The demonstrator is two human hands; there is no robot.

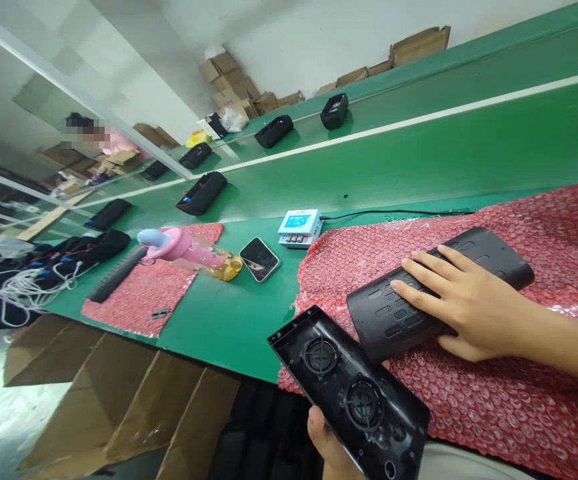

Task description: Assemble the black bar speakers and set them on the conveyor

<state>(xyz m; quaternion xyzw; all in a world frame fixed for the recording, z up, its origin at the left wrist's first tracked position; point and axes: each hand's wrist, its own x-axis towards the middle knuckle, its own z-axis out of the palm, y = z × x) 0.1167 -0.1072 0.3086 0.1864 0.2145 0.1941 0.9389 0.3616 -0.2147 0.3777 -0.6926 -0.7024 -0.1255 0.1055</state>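
Here the right hand [461,303] lies flat, unclenched, on the speaker housing [433,293] at three o'clock; the left hand [329,443] grips the speaker baffle panel [351,393], probably awaiting alignment with the housing.

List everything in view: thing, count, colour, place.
speaker shell: one, black, on the near bubble wrap under the right hand
speaker panel: one, black, two round grilles, held at bottom centre
bubble wrap: two sheets, pink, on the bench
speakers on belt: about seven, black, along the green conveyor
phone: one, dark, on the bench
small meter: one, white and blue, beside the phone
bottle: one, pink, lying on its side
cardboard boxes: several, brown, by the far wall
right hand: on the shell
left hand: holding the panel
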